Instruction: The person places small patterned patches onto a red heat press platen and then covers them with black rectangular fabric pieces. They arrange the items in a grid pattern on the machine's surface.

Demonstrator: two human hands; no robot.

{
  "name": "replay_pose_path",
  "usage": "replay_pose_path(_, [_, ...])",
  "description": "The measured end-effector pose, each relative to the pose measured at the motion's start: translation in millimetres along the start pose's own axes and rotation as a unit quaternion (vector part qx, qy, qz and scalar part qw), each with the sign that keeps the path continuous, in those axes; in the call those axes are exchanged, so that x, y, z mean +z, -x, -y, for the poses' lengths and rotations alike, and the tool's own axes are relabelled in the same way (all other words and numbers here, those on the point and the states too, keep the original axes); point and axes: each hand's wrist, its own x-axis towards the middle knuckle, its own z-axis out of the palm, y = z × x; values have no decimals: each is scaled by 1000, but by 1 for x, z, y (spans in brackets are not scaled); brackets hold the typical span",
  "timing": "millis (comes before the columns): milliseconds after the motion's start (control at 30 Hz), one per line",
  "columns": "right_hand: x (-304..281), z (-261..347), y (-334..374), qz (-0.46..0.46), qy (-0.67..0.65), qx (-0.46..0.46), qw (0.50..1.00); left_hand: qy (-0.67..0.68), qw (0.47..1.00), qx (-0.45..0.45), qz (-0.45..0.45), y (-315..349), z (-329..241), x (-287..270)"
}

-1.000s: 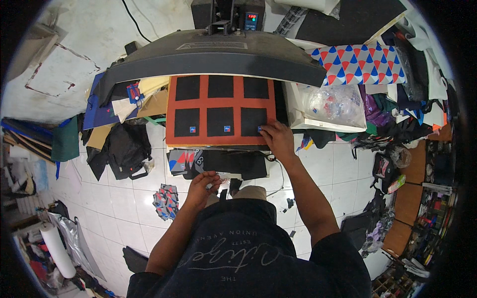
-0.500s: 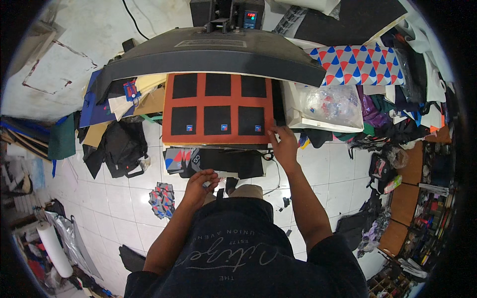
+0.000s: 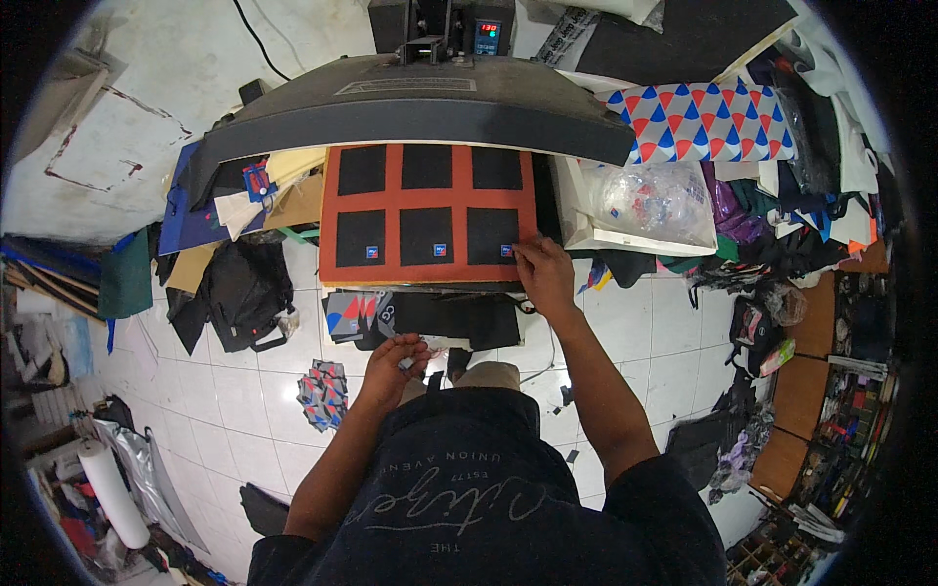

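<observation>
A: White tiles cover the floor point(image 3: 234, 391), and a big dark press point(image 3: 420, 122) stands over the far end of a red-brown pad point(image 3: 459, 234). What is on the pad?

B: Six black squares in two rows. The three near ones each have a small blue label low on the right. The label in question point(image 3: 506, 251) is on the near right square point(image 3: 491, 227).

A: What is different from before?

B: Mostly the right hand point(image 3: 547, 278). A second ago its fingers partly cover that label; half a second ago they are off to its right, leaving it in full view. Now they are back by its right edge.

A: Are they gripping it?

B: Thumb and finger are close together, but I cannot tell whether they pinch the label or just touch it.

A: And the left hand point(image 3: 393, 363)?

B: About where it was, in front of the body, short of the pad, its fingers closed on a small pale thing point(image 3: 405, 363). The other two labels have not moved on their squares.
</observation>
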Motion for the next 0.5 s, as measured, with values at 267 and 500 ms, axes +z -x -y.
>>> replay_pose_path(267, [-2, 3, -1, 10, 26, 4, 1000, -3, 1000, 4, -4, 3, 0, 2])
replay_pose_path(500, [-4, 5, -2, 0, 14, 1, 1000, -5, 1000, -1, -6, 3, -1, 3])
